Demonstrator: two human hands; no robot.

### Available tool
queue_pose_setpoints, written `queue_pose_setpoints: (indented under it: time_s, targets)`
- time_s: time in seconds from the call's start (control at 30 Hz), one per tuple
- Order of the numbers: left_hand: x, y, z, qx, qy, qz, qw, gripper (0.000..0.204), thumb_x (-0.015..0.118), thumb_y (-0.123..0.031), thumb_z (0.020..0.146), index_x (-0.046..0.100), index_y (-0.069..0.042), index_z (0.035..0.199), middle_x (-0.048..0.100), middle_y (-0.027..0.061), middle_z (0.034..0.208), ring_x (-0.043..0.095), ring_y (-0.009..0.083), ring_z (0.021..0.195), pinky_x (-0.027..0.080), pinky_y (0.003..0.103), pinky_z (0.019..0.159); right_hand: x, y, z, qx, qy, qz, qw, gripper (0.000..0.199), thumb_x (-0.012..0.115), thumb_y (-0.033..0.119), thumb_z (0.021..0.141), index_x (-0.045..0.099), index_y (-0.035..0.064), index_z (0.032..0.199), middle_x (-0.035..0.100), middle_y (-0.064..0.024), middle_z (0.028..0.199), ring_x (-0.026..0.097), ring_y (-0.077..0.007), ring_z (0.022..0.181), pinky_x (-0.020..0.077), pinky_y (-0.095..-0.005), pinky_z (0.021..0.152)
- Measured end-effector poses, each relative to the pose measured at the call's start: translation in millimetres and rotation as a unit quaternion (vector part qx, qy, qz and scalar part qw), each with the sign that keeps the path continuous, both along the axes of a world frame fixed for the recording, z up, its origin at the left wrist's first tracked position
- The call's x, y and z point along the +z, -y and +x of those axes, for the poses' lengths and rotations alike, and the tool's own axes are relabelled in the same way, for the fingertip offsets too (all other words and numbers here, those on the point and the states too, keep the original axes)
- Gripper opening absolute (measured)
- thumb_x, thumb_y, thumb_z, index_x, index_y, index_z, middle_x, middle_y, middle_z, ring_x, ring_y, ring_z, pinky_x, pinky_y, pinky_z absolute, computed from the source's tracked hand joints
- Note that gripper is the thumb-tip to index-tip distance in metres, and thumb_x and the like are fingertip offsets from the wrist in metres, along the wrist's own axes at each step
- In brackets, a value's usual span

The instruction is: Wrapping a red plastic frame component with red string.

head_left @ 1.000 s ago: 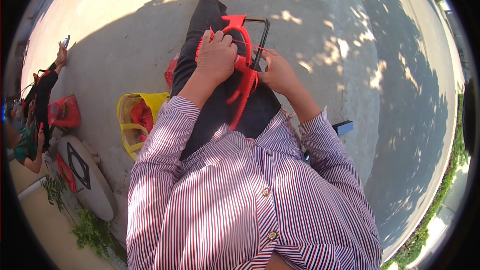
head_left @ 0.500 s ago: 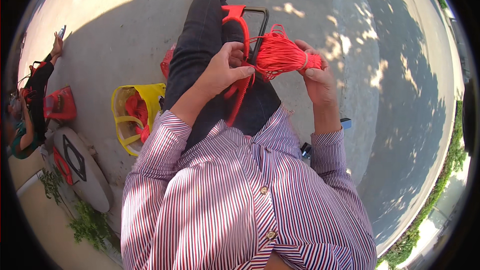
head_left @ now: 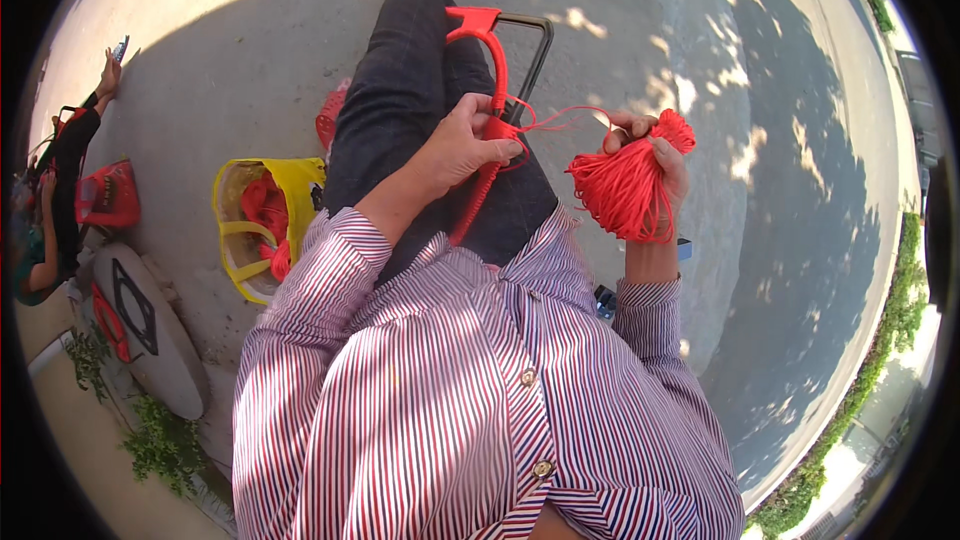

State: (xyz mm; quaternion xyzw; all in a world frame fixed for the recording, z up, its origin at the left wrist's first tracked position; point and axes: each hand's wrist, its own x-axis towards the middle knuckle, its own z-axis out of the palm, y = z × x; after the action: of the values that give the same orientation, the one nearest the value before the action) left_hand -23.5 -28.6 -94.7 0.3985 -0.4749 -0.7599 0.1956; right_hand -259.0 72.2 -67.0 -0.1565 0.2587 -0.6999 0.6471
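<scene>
The red-wrapped frame bar [head_left: 492,105] is pinched by the left hand [head_left: 462,142] over the lap, its long axis running away along the legs. Just to the right, a bundle of red cord [head_left: 625,190] is clasped by the right hand [head_left: 655,165], joined by a slack strand [head_left: 560,120].

Single head-worn fisheye view, looking steeply down, close over lap, pavement curving at rim

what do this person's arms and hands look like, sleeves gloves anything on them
Both arms wear long shirt sleeves with fine red, white and blue stripes, ending in buttoned cuffs at the wrists. The left hand and right hand are bare: no gloves. No rings, watch or bracelet can be made out.
</scene>
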Motion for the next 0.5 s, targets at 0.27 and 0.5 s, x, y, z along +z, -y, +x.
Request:
queue_pose_setpoints:
  time_s: [0.27, 0.5]
  targets:
    - [-4.3, -2.6, -1.9, 0.017, -0.028, 0.012, 0.999, 0.053, 0.072, -0.003, 0.084, 0.04, 0.002, 0.125, 0.062, 0.0122, 0.111, 0.064, 0.0157, 0.095, 0.054, 0.03, 0.084, -2.8, 13.2, 37.5, 0.124, -0.304, 0.103, 0.939, 0.028, 0.073, 0.013, 0.08, 0.061, -0.002, 0.1, 0.065, -0.0083, 0.097, 0.065, -0.0149, 0.083, 0.0542, -0.0305, 0.073]
    - [-6.2, -2.9, -3.5, 0.009, -0.021, 0.001, 1.0, 0.055, 0.074, -0.007, 0.084, 0.04, 0.002, 0.126, 0.063, 0.0119, 0.11, 0.065, 0.0166, 0.092, 0.054, 0.029, 0.082, 5.2, 20.1, 49.9, 0.013, -0.516, 0.006, 0.857, 0.032, 0.077, 0.021, 0.08, 0.063, -0.0019, 0.097, 0.066, -0.0077, 0.089, 0.064, -0.0129, 0.076, 0.0515, -0.0273, 0.072]
